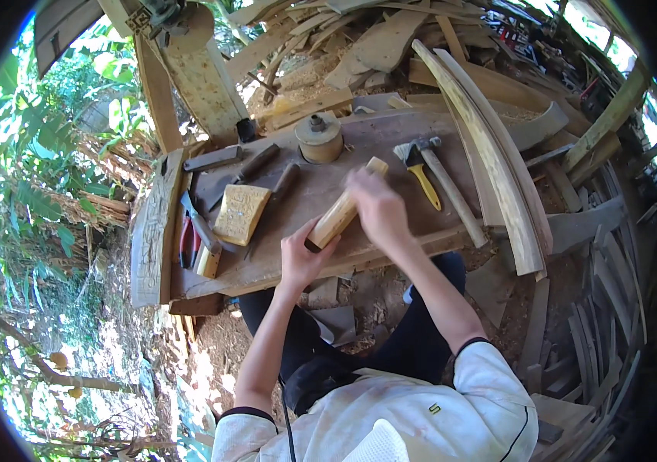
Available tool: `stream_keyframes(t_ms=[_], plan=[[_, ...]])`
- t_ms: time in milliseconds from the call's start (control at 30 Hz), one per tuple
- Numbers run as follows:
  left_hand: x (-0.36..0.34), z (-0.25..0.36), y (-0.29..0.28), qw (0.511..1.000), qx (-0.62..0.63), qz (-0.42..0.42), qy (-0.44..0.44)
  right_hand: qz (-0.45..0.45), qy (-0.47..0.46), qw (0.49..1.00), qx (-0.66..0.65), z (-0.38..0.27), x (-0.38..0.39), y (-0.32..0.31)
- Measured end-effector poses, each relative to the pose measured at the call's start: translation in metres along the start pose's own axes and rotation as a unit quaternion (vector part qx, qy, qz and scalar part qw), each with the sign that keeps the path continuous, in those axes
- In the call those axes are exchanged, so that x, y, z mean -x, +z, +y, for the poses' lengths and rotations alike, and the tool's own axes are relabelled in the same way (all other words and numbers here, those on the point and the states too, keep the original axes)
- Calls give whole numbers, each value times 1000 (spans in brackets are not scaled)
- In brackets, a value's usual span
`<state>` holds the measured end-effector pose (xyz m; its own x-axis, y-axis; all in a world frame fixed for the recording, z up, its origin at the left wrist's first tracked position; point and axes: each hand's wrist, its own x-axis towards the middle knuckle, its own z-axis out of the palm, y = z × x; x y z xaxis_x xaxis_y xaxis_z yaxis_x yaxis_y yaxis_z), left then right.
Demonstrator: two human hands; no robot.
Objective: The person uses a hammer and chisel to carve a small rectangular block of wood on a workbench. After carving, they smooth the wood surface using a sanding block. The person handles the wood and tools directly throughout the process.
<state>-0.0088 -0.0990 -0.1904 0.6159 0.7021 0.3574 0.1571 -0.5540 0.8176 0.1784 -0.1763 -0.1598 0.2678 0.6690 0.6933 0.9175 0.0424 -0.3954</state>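
Note:
My left hand (303,258) is closed round the near end of a pale wooden block (336,219), which slants up and away to the right over the workbench (267,219). The end by my left hand looks dark. My right hand (378,204) is curled over the block's upper part and blurred by motion; whether anything lies under its fingers is hidden. Left of the block lie a yellowish carved wooden piece (242,214) and dark-handled tools (286,181). To the right are a yellow-handled brush (424,185) and a hammer (451,192).
A round pot with a capped top (318,138) stands at the bench's far side. Red-handled pliers (187,239) lie near its left end. Long curved planks (490,154) lean across the right end. Wood offcuts (382,46) are heaped behind, and a post (205,85) rises at far left.

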Motion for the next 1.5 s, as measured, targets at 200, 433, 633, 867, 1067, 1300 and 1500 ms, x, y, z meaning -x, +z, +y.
stream_keyframes(t_ms=[200, 433, 633, 867, 1067, 1300, 1500], plan=[[-1, 4, 3, 1000, 12, 5, 4, 15, 7, 999, -34, 27, -1, -3], [-3, -5, -3, 1000, -5, -14, -16, -35, -76, 995, -58, -2, 3, 2], [-4, -5, -7, 1000, -16, -13, 1, -33, -72, 995, -53, -19, 16, 12], [-7, -6, -5, 995, -34, 8, 96, -22, -29, 999, -11, -13, 20, 0], [-5, 2, -1, 995, -12, -43, 88, -14, 7, 998, -54, -5, 24, -7], [-4, -3, -4, 992, -3, -43, 115, -28, -4, 999, -45, -13, 25, -4], [-1, 3, -2, 997, 7, -43, 56, -105, 61, 992, 14, -7, 20, -11]])
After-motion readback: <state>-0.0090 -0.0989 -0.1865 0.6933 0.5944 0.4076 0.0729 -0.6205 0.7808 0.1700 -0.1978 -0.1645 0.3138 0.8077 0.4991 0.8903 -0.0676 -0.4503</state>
